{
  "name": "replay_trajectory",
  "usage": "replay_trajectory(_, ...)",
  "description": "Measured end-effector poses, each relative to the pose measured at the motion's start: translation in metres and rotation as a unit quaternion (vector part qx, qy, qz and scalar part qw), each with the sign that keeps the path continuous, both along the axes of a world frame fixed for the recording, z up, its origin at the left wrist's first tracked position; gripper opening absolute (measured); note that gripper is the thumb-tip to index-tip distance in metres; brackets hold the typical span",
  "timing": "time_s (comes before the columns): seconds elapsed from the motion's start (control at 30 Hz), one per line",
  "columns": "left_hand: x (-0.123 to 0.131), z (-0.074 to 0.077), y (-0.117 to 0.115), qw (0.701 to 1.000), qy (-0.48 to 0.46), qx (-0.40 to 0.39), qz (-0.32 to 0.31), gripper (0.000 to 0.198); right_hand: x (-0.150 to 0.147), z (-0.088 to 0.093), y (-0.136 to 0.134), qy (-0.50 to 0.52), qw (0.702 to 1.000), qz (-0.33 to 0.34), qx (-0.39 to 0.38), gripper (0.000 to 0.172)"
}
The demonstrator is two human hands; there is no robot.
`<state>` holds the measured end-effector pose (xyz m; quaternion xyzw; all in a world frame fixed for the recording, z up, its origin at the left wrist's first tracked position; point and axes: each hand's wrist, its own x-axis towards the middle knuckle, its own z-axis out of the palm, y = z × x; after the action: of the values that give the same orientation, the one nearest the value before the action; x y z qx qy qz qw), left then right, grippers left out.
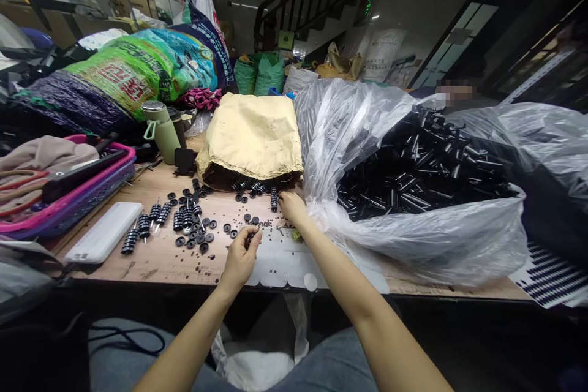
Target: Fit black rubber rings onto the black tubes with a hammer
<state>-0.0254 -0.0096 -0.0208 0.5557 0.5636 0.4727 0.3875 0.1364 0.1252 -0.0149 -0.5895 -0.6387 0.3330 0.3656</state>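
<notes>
My left hand [242, 258] is closed above the front of the table, fingers curled around something small and dark that I cannot make out. Farther forward, my right hand [293, 208] has its fingertips beside a stack of black discs [274, 198] at the mouth of a yellow sack [255, 138]; whether they grip it is unclear. More black stacks [258, 188] show in the sack's opening. Loose black discs [201, 237] and tiny dark rings [264, 223] lie around the left hand. To the left, several disc stacks [144, 226] have pale rods sticking out.
A clear plastic bag [353, 236] full of black tubular parts [422, 171] takes up the right side. On the left are a white rectangular case [105, 233], a pink and purple basket [124, 159] and a green flask [162, 131]. Filled sacks [138, 67] stand behind.
</notes>
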Motion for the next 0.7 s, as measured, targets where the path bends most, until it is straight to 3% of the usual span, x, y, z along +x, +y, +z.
replay_trajectory(0.17,-0.011,0.01,0.001,0.999,0.048,0.002,-0.022,0.035,-0.006,-0.001,-0.024,0.123,0.988,0.044,-0.08,0.022)
replay_trajectory(0.37,-0.005,0.008,0.002,0.996,0.072,0.033,-0.032,0.039,-0.025,0.001,-0.075,0.271,0.937,0.109,-0.191,0.03)
replay_trajectory(0.57,-0.006,0.001,-0.002,0.992,0.112,0.045,-0.034,0.039,-0.028,0.006,-0.085,0.325,0.919,0.108,-0.195,0.028)
replay_trajectory(0.7,-0.007,-0.006,-0.002,0.993,0.102,0.052,-0.017,0.037,-0.027,0.012,-0.09,0.251,0.943,0.17,-0.138,0.024)
